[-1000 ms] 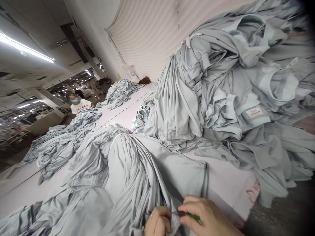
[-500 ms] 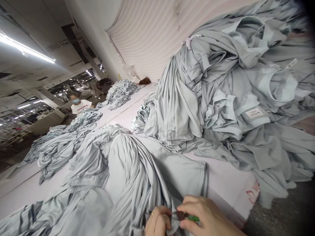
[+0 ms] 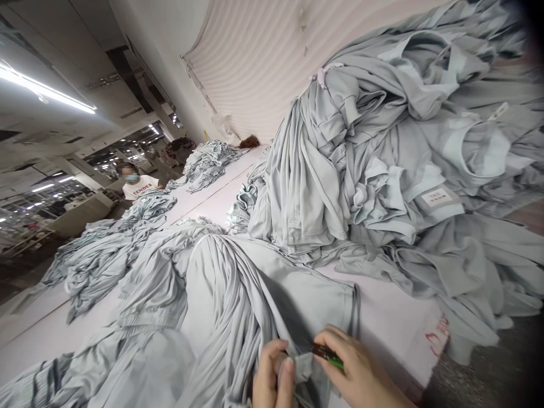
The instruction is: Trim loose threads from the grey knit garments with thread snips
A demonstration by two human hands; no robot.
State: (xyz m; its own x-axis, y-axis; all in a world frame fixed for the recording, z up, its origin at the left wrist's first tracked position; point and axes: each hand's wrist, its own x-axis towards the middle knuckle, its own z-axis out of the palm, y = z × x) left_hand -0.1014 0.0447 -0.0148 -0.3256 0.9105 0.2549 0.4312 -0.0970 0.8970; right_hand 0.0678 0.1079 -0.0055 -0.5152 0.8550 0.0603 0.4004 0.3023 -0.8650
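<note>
At the bottom middle, my left hand [image 3: 274, 374] is closed with its fingers pinched on an edge of a light grey garment [image 3: 302, 365]. My right hand [image 3: 351, 362], just to the right, is wrapped round a small tool with a dark front and green handle, which looks like thread snips [image 3: 327, 355]. The tip of the tool points left, close to the pinched fabric; whether it touches cannot be made out. Long folds of a grey garment bundle [image 3: 232, 283] lie beyond my left hand. A flat hemmed garment panel [image 3: 323, 300] spreads out behind my right hand.
A big heap of grey garments [image 3: 310, 175] with collars and a white label [image 3: 438, 196] rises at the right. More garment piles [image 3: 97, 249] line the pale table [image 3: 395, 317] at the left. A person [image 3: 140, 182] in a mask is at the far left. The table edge shows at lower right.
My right hand has moved slightly up and tilted, with the tool now angled down to the right. My left hand has lifted a little, with thumb and fingers now pinched upward.
</note>
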